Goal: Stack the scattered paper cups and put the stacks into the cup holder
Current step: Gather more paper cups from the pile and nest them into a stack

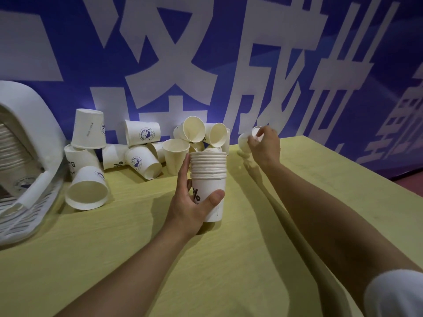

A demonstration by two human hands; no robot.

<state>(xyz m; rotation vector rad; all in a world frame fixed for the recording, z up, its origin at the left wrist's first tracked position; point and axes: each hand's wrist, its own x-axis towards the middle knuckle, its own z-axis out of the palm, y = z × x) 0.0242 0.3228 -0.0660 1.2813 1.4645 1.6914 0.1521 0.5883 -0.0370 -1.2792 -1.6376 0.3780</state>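
Head view: the left hand (192,202) gripped an upright stack of cups (208,179) on the table (251,259) while the right hand (264,145) pinched a blurred loose cup (246,140) near the wall, collecting evidently under way; nesting it into the stack came next, the cup holder (29,138) lying far left.

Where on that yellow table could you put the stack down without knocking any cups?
The bare table between the two forearms is free, as is the near left part in front of the cup holder. It is crowded along the wall, where the loose cups lie heaped behind the stack.
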